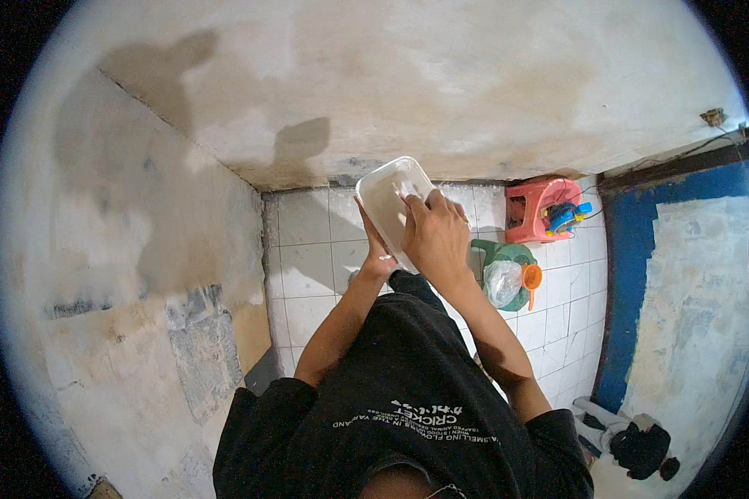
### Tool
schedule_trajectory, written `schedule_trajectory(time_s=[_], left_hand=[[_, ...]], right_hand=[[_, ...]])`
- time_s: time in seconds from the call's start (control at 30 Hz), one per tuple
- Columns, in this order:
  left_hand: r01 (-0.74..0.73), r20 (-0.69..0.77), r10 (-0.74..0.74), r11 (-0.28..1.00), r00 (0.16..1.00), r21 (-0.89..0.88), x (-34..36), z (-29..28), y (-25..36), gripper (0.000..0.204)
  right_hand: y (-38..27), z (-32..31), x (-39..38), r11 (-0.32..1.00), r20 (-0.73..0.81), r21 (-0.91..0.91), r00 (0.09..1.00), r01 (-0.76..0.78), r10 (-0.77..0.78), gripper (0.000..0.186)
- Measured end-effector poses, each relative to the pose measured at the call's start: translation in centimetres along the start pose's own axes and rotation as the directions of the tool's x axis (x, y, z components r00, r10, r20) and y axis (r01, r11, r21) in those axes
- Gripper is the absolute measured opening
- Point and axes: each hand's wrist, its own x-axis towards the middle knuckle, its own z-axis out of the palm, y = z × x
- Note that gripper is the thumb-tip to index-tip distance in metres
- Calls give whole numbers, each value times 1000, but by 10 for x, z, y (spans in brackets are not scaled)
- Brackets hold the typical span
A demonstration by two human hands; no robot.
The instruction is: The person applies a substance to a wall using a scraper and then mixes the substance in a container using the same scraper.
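Observation:
A whitish rectangular plastic tub [381,198] is held out in front of me, tilted, near the wall. My left hand [378,248] grips it from beneath along its left side, thumb near the closest end. Over the tub's right side reaches my right hand [438,236], its fingers bent down into the opening. A thin pale edge shows by those fingertips; what they hold is too small and covered to name. Pale matter coats part of the tub's inside.
A pink plastic stool [518,214] carries a blue-and-yellow tool [564,218]. Closer stands a green container [491,249] with a clear plastic bag [502,283] and an orange dipper [532,281]. Patchy plastered walls [441,91] rise ahead and left; a blue-edged panel [628,274] is right.

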Motion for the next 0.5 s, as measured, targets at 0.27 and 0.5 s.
schedule_trajectory(time_s=[0.27, 0.5], left_hand=[[244, -206, -358, 869, 911, -430, 0, -32, -31, 99], [214, -289, -376, 859, 880, -465, 9, 1, -4, 76]], right_hand=[[-6, 36, -20, 999, 68, -2, 997, 33, -33, 27], [5, 15, -29, 998, 54, 54, 998, -20, 18, 20]])
